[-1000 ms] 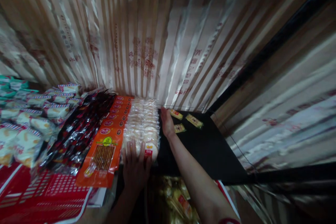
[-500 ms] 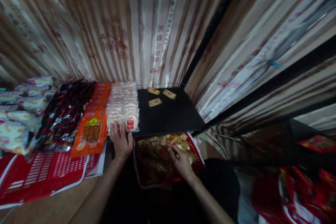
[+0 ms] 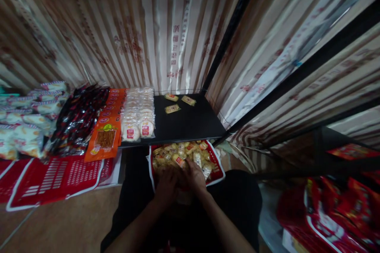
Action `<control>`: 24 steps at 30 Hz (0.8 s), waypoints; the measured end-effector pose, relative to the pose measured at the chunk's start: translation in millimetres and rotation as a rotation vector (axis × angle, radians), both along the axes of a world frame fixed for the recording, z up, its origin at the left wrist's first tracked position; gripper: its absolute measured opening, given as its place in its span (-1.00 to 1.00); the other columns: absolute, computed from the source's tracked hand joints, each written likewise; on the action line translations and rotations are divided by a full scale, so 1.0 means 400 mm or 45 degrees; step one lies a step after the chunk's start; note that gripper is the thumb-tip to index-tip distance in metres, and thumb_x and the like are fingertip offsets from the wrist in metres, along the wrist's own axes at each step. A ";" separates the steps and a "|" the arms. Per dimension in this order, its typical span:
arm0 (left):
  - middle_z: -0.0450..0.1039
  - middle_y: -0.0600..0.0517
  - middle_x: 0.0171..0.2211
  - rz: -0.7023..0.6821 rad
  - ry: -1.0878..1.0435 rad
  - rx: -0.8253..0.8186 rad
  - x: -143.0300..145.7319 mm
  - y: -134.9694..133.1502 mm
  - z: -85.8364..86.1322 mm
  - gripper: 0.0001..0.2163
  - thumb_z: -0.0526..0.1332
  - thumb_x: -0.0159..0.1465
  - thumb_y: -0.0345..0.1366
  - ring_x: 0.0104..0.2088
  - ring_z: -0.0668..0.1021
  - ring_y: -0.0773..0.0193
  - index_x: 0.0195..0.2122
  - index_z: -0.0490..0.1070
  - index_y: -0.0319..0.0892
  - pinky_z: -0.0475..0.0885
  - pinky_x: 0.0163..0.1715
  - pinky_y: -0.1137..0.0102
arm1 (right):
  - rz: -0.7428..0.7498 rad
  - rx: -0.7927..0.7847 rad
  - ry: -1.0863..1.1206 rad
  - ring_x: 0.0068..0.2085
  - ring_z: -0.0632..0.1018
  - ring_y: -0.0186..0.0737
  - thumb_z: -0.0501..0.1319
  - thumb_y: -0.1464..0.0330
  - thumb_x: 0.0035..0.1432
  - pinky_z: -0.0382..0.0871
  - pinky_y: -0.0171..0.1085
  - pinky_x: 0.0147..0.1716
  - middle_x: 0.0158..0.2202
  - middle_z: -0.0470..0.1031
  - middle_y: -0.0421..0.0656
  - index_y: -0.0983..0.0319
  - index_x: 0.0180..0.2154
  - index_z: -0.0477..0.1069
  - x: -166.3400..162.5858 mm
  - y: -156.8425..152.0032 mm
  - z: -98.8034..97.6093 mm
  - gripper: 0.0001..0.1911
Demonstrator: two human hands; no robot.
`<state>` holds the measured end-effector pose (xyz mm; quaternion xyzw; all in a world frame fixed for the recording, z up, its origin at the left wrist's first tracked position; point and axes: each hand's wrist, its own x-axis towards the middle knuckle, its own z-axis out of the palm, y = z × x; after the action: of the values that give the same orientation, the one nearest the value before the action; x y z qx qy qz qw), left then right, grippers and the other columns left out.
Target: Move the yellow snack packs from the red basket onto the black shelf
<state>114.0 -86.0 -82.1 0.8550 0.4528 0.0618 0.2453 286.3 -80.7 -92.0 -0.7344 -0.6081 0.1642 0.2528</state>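
Both hands are down in a red basket [image 3: 219, 174] full of small yellow snack packets [image 3: 181, 154], which sits below the black shelf [image 3: 192, 122]. My left hand [image 3: 166, 184] and my right hand [image 3: 194, 176] lie side by side, fingers curled into the packets. What they grip is too dark to make out. Three yellow packets [image 3: 172, 108] lie at the back of the shelf. A row of clear rice-cracker packs [image 3: 139, 112] runs along the shelf's left part.
Left of the crackers lie orange packs [image 3: 105, 136], dark red-black packs [image 3: 78, 120] and white-yellow bags [image 3: 26, 126]. Flattened red crates [image 3: 56, 178] lie on the floor at left. Striped foil curtains [image 3: 148, 27] hang behind. Red bags [image 3: 335, 213] sit at lower right.
My right hand left the shelf and dropped into the basket. My left hand came off the cracker packs and joined it there. The view tilted down and right.
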 end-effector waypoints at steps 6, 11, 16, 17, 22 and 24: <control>0.16 -0.24 0.19 0.102 0.013 0.023 0.017 -0.004 0.028 -0.60 0.05 0.19 -0.37 0.22 0.20 -0.01 0.07 0.30 -0.26 0.11 0.17 0.06 | 0.095 -0.048 -0.070 0.03 0.42 -0.11 0.06 0.38 0.11 0.27 -0.16 0.05 -0.03 0.46 -0.05 0.21 -0.01 0.37 0.001 -0.005 0.020 -0.62; 0.16 -0.24 0.19 0.149 -0.011 0.025 0.034 0.010 0.037 -0.55 0.00 0.17 -0.44 0.20 0.24 0.02 0.12 0.24 -0.30 0.18 0.15 0.09 | 0.134 -0.085 -0.047 0.06 0.42 -0.10 0.08 0.35 0.13 0.30 -0.18 0.02 0.07 0.38 -0.01 0.21 0.09 0.27 -0.018 -0.010 0.011 -0.54; 0.08 -0.20 0.24 0.248 -0.039 0.039 0.046 0.027 0.053 -0.48 0.00 0.12 -0.49 0.21 0.22 0.06 0.16 0.20 -0.33 0.20 0.15 0.21 | 0.098 -0.026 -0.001 0.01 0.48 -0.10 0.04 0.36 0.15 0.40 -0.20 -0.09 0.06 0.39 0.04 0.24 0.12 0.23 -0.031 -0.014 -0.005 -0.53; 0.08 -0.20 0.24 0.266 -0.046 0.039 0.046 0.030 0.054 -0.47 0.00 0.11 -0.50 0.21 0.23 0.07 0.17 0.19 -0.34 0.21 0.15 0.22 | 0.104 0.007 0.009 0.01 0.48 -0.11 0.03 0.36 0.15 0.40 -0.21 -0.09 0.05 0.39 0.02 0.23 0.11 0.23 -0.029 -0.015 -0.005 -0.54; 0.20 -0.19 0.18 0.406 -0.177 0.129 0.041 0.047 0.060 -0.49 -0.06 0.17 -0.46 0.15 0.32 0.09 0.18 0.17 -0.34 0.32 0.06 0.24 | 0.110 0.143 0.038 0.02 0.48 -0.14 0.01 0.36 0.15 0.42 -0.18 -0.06 0.06 0.40 -0.07 0.14 0.12 0.21 -0.011 -0.032 0.020 -0.53; 0.27 -0.20 0.14 0.494 -0.258 0.114 0.039 0.059 0.071 -0.53 -0.04 0.21 -0.37 0.09 0.39 0.06 0.16 0.20 -0.31 0.35 0.02 0.21 | 0.138 0.159 0.047 0.01 0.48 -0.14 0.03 0.36 0.14 0.44 -0.18 -0.08 0.06 0.41 -0.10 0.11 0.13 0.21 -0.005 -0.040 0.037 -0.52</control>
<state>129.6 -62.3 -53.8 0.7514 0.5785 0.2135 0.2348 284.3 -96.8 -77.2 -0.6800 -0.6513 0.1528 0.3000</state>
